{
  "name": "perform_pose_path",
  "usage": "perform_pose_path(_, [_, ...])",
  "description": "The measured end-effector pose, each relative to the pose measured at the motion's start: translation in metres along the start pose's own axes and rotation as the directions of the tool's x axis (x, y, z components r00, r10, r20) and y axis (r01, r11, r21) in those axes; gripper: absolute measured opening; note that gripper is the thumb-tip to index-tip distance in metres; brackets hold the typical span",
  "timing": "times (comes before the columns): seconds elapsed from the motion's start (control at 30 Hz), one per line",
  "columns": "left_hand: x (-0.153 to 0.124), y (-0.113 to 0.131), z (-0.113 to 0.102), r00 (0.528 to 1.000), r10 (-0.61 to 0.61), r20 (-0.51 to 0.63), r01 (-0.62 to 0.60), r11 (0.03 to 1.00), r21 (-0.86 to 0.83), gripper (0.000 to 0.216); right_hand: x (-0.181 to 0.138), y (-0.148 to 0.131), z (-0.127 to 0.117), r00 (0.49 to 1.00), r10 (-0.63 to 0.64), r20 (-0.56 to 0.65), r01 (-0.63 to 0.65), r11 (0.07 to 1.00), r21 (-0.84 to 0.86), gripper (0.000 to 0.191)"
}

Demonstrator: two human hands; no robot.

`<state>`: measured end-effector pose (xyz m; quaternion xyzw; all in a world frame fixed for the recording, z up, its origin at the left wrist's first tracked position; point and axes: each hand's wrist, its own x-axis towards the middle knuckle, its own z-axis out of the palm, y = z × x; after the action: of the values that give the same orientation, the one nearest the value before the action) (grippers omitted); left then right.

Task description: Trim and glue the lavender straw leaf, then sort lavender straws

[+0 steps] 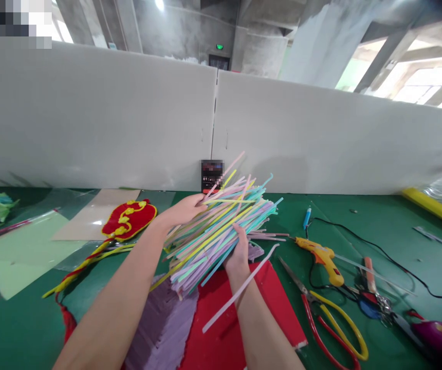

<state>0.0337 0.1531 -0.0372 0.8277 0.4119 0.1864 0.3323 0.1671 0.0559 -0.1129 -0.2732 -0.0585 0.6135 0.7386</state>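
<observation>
Both hands are around a big loose bundle of pastel pipe cleaners in pink, yellow, turquoise and lilac. My left hand grips its far left side, with the fingertips partly hidden among the stems. From the near right, my right hand clasps the bundle, its thumb on top and the other fingers out of sight beneath. One pale pink pipe cleaner lies apart across my right wrist. Below the bundle are a red sheet and a purple ridged piece.
At left lie a red and yellow ornament and a pale green sheet. A phone leans on the white partition. To the right are a yellow glue gun with a black cord, scissors and pliers.
</observation>
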Motion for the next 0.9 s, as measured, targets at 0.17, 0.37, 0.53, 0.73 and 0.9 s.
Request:
perform_pose_path(0.17, [-0.003,0.007,0.001,0.997,0.03,0.075,-0.021,0.993,-0.118,0.04,0.001,0.001,-0.001,1.0,-0.028,0.012,0.028,1.0,0.001,0.018])
perform_pose_path(0.37, [-0.008,0.014,0.0,0.997,-0.02,0.077,0.028,0.994,-0.109,0.041,0.0,0.001,0.0,0.999,-0.044,0.015,0.045,0.999,-0.022,0.02])
perform_pose_path(0.53, [-0.009,0.017,-0.002,0.995,-0.081,0.05,0.086,0.991,-0.102,0.039,0.0,0.0,-0.001,1.0,-0.029,0.003,0.029,0.999,-0.045,0.019])
perform_pose_path(0.73, [-0.008,0.014,-0.001,0.994,-0.091,0.055,0.096,0.991,-0.098,0.035,0.0,0.0,-0.001,0.999,-0.034,-0.001,0.034,0.999,-0.041,0.019])
perform_pose_path(0.9, [-0.009,0.016,0.002,0.993,-0.075,0.092,0.082,0.994,-0.069,0.034,0.0,0.0,-0.001,1.0,-0.025,0.013,0.025,1.0,-0.011,0.023])
